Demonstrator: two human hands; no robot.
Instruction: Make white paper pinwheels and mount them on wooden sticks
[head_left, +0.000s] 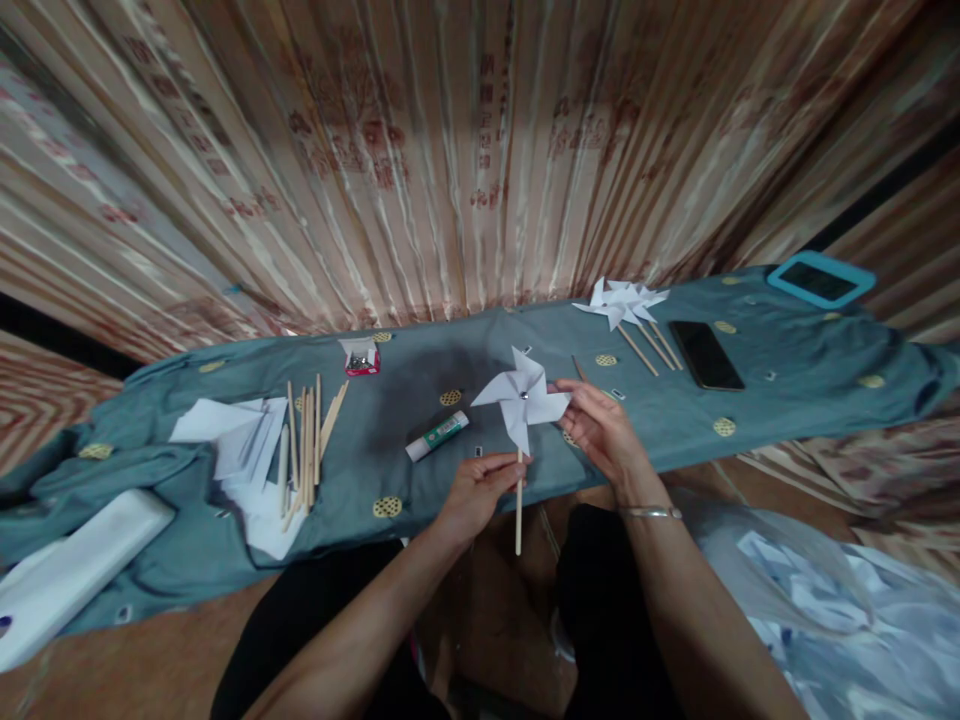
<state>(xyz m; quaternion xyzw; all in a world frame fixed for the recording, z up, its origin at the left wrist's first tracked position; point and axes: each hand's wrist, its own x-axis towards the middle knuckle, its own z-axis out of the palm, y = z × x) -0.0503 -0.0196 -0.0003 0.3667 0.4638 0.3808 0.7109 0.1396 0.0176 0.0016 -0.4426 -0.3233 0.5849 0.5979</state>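
Left hand (480, 492) pinched the wooden stick (518, 525) between thumb and fingers, just below the paper pinwheel (534, 405). Right hand (606, 430) had fingers curled at the tip of the pinwheel's right blade; couldn't tell whether they pinched it or only touched it. Likely risks: blade could crease or tear if the right hand pulled hard, as the paper looked thin; the head could work loose at the pin (524, 396) if the left hand let the stick twist. Pinwheel sat directly above the left hand's fingertips and to the left of the right hand, stick end poking out below the left hand. Glue stick (437, 437) lay on the desk (795, 385) near the left hand, up and to its left; other pinwheels (626, 303) lay beyond the right hand.
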